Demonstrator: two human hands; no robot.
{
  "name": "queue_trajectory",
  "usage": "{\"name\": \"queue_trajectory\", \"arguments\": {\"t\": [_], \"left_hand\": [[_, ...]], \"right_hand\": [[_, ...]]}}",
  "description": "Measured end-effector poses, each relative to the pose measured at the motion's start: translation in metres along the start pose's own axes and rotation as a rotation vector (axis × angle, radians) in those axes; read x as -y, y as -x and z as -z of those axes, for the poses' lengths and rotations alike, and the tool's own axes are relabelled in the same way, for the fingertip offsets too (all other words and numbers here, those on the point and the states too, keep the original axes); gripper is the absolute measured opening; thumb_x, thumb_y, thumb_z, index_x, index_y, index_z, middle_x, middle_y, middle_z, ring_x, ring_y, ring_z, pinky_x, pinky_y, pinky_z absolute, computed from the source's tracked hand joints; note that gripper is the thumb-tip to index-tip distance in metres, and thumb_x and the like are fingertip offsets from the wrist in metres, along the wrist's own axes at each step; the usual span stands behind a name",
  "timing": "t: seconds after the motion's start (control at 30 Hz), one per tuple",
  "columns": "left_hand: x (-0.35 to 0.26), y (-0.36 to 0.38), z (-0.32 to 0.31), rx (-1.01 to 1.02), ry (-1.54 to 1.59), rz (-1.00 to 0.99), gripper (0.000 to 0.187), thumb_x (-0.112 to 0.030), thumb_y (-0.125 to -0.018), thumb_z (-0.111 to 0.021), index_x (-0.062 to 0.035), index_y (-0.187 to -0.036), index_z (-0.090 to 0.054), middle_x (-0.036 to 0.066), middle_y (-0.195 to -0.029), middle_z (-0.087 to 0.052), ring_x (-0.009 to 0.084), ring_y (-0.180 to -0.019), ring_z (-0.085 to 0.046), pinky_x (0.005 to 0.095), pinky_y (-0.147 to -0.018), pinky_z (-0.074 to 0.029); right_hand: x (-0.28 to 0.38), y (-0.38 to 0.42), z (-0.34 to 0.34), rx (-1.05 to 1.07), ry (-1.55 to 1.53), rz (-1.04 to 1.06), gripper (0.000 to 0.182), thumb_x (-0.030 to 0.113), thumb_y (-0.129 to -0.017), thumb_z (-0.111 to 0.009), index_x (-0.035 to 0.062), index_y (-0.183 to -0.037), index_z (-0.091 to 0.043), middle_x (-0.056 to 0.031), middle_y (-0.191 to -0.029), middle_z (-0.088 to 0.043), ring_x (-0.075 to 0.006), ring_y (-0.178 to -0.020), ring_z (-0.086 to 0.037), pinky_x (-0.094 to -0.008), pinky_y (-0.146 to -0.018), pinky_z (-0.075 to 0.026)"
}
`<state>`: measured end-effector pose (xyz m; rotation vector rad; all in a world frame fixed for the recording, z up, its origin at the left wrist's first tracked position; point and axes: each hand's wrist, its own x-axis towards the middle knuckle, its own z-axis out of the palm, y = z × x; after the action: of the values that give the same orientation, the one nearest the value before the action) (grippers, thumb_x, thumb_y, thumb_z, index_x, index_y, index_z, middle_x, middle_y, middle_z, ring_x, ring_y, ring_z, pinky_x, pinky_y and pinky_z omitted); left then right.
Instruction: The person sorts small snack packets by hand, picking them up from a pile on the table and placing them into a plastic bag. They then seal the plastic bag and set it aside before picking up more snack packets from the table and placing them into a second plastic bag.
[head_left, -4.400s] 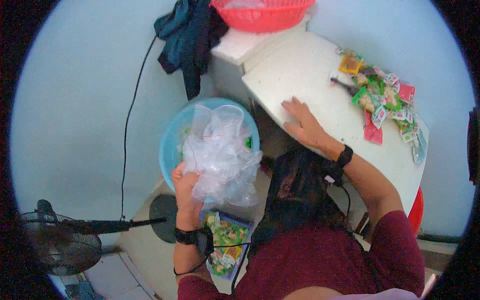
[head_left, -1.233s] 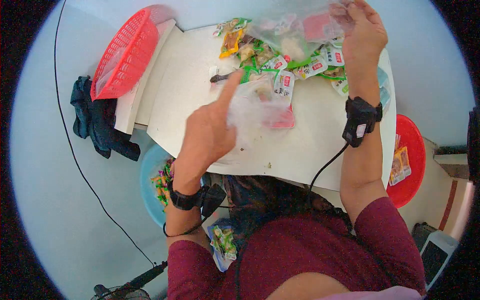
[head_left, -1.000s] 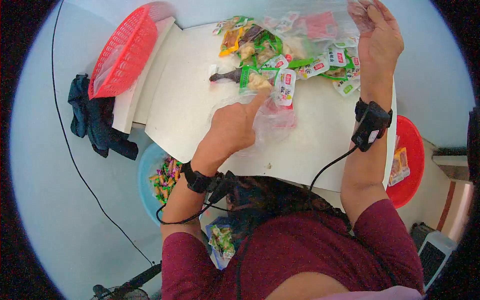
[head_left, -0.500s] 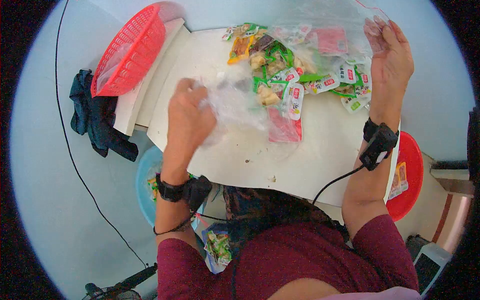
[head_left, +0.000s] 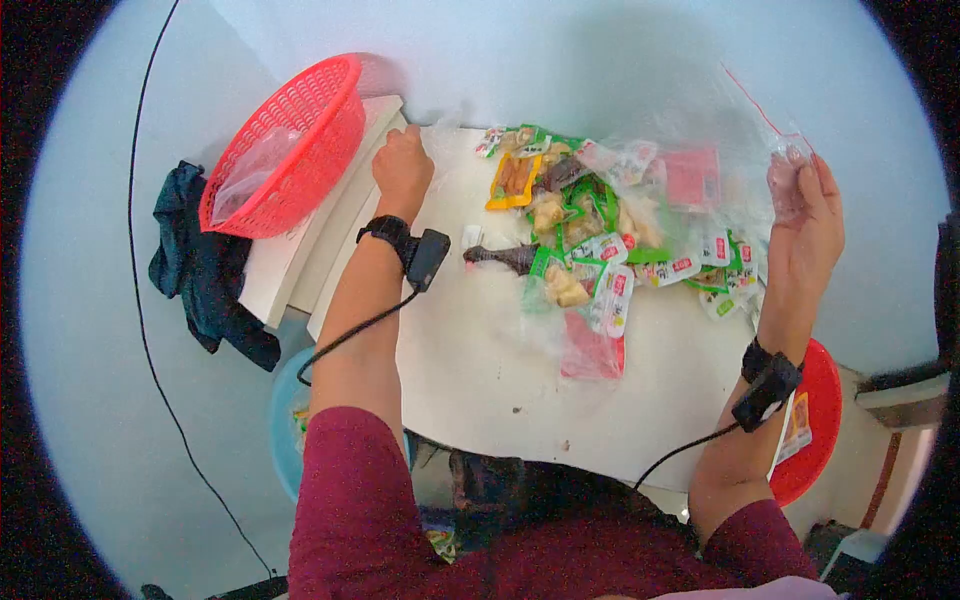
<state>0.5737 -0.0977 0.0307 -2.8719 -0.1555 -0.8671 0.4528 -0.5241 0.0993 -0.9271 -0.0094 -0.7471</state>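
My left hand [head_left: 403, 172] is closed in a fist near the table's back left edge, with thin clear plastic [head_left: 450, 150] trailing from it. At the right, my right hand [head_left: 808, 205] is raised, fingers pinched on the edge of a large clear plastic bag [head_left: 735, 115] that has a red line along its rim. Under and beside this bag lies a heap of small sealed snack packets [head_left: 585, 215], green, white and yellow. A dark brown drumstick-shaped piece [head_left: 500, 258] lies at the heap's left side. Nearer me is a pink-red packet [head_left: 595, 348].
A red plastic basket [head_left: 335, 100] with clear plastic inside tilts on a white ledge at the left, above dark cloth [head_left: 205, 270]. Below the white table [head_left: 470, 385] are a blue basin [head_left: 283, 425] and a red basin [head_left: 825, 400] holding packets. Cables run from both wrist devices.
My left hand has moved away from me toward the back left, drawing clear plastic off the heap and uncovering the dark brown piece. My right hand still grips the bag's edge.
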Motion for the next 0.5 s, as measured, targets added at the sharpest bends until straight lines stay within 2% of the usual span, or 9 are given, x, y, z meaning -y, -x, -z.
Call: {"name": "queue_trajectory", "arguments": {"t": [0.1, 0.3, 0.4, 0.5], "left_hand": [[0.002, -0.013, -0.026, 0.018, -0.039, -0.036, 0.015, -0.008, -0.081, -0.055, -0.0054, -0.093, -0.063, 0.016, -0.093, -0.058, 0.0336, -0.077, -0.065, 0.0426, -0.065, -0.055], [0.019, -0.033, -0.079, -0.084, -0.138, -0.079, 0.013, -0.007, -0.082, -0.055, -0.0036, -0.090, -0.064, 0.014, -0.096, -0.058, 0.0330, -0.083, -0.063, 0.0397, -0.069, -0.056], [0.021, -0.043, -0.097, -0.100, -0.090, 0.000, 0.012, -0.006, -0.082, -0.054, -0.0017, -0.088, -0.064, 0.016, -0.099, -0.056, 0.0347, -0.090, -0.061, 0.0393, -0.070, -0.056], [0.018, -0.049, -0.112, -0.141, -0.042, 0.075, 0.013, -0.005, -0.082, -0.053, -0.0019, -0.089, -0.064, 0.018, -0.101, -0.054, 0.0377, -0.097, -0.057, 0.0414, -0.074, -0.054]], "right_hand": [[-0.001, -0.002, 0.006, -0.010, 0.055, 0.027, 0.025, 0.003, -0.089, -0.056, -0.0060, -0.113, -0.051, -0.0174, -0.103, -0.063, -0.0242, -0.090, -0.065, -0.0322, -0.078, -0.057], [-0.005, -0.002, 0.007, -0.036, 0.115, 0.029, 0.024, 0.003, -0.090, -0.054, -0.0048, -0.113, -0.053, -0.0159, -0.102, -0.063, -0.0222, -0.088, -0.065, -0.0307, -0.076, -0.057], [-0.005, -0.001, 0.010, -0.007, 0.167, -0.008, 0.028, 0.003, -0.090, -0.055, -0.0057, -0.117, -0.050, -0.0151, -0.109, -0.060, -0.0215, -0.097, -0.062, -0.0323, -0.086, -0.053], [-0.006, 0.004, 0.002, -0.002, 0.125, 0.010, 0.023, 0.003, -0.091, -0.054, -0.0042, -0.113, -0.053, -0.0157, -0.102, -0.064, -0.0216, -0.088, -0.065, -0.0313, -0.076, -0.056]]}}
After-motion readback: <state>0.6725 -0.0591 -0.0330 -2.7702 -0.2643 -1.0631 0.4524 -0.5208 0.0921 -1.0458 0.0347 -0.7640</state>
